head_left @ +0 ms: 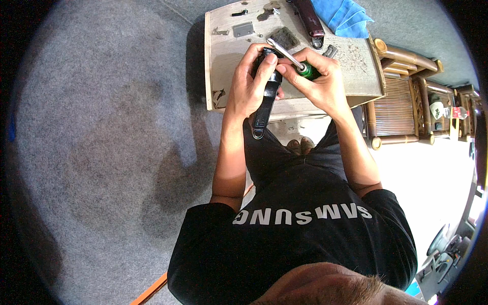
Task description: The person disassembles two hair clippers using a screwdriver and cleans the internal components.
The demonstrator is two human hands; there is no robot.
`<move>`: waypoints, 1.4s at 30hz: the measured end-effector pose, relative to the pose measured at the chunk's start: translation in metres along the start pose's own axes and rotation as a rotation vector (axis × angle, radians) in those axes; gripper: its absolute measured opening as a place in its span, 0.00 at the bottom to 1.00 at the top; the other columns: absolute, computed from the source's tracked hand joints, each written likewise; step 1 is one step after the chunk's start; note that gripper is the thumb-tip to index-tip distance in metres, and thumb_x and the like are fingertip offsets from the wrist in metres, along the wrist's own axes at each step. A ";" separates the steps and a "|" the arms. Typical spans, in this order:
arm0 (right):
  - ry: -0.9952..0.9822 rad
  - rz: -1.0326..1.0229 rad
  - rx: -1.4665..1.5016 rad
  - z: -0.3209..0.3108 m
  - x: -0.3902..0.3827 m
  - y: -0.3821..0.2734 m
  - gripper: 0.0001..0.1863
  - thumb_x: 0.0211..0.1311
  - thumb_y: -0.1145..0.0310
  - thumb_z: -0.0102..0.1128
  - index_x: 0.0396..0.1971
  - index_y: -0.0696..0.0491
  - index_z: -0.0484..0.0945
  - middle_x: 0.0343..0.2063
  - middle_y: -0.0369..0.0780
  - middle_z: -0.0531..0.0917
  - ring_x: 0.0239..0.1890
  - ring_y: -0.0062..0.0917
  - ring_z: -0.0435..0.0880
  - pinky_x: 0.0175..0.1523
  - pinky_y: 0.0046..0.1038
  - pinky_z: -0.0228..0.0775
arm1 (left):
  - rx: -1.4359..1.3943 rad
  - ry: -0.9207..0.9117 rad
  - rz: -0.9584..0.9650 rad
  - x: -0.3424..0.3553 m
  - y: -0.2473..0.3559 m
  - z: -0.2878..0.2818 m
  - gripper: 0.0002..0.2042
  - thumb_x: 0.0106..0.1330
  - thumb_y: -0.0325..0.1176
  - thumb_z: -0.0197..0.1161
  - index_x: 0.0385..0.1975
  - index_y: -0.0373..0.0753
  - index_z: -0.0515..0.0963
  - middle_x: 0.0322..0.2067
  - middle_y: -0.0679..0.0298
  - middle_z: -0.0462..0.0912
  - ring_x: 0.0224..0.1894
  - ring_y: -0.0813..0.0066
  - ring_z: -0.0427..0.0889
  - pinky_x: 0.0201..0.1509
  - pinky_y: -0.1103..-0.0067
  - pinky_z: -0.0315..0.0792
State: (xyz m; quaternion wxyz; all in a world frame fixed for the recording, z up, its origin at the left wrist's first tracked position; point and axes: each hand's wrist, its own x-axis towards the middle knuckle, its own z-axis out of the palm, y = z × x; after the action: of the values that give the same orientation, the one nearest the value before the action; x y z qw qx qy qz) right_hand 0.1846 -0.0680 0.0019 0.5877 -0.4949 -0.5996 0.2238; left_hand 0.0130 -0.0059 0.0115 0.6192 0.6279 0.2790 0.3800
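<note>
Now black strap (266, 104) in left fingers (264, 68), screwdriver (292, 57) in right fingers (292, 76).

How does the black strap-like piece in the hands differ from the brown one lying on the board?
The black piece is held in the left hand and hangs off the wooden board; the brown piece lies untouched by the blue cloth. Colours differ. Both are long, narrow, with a ring at one end.

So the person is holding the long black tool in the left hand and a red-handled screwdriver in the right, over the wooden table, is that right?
Not quite. The head view shows the screwdriver has a green handle, not red. The rest holds: the left hand grips the long black tool, the right hand holds the screwdriver, and both are over the wooden table.
</note>
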 end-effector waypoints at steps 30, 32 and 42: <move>0.037 0.115 0.128 0.004 0.000 0.004 0.08 0.66 0.67 0.73 0.36 0.55 0.86 0.21 0.32 0.84 0.26 0.08 0.76 0.32 0.20 0.69 | 0.026 -0.026 -0.029 0.003 0.005 -0.001 0.17 0.79 0.47 0.58 0.46 0.36 0.76 0.26 0.63 0.80 0.20 0.76 0.83 0.21 0.81 0.77; 0.025 0.112 0.102 0.004 0.000 0.004 0.07 0.66 0.67 0.72 0.36 0.55 0.86 0.21 0.32 0.84 0.26 0.08 0.76 0.32 0.20 0.69 | 0.003 -0.029 -0.044 0.003 0.005 -0.001 0.17 0.79 0.47 0.57 0.46 0.36 0.76 0.25 0.63 0.80 0.20 0.75 0.84 0.21 0.80 0.77; 0.021 0.092 0.068 0.002 0.000 0.007 0.07 0.65 0.68 0.72 0.33 0.55 0.85 0.19 0.32 0.80 0.25 0.08 0.73 0.31 0.20 0.68 | -0.058 -0.034 -0.085 0.003 0.004 0.000 0.16 0.79 0.45 0.57 0.48 0.36 0.77 0.27 0.59 0.84 0.21 0.74 0.86 0.23 0.80 0.80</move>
State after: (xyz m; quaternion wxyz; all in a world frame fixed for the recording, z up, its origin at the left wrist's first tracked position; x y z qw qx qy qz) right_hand 0.1851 -0.0646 -0.0050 0.5996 -0.5038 -0.5621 0.2657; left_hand 0.0138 -0.0039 0.0158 0.6572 0.6039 0.2836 0.3506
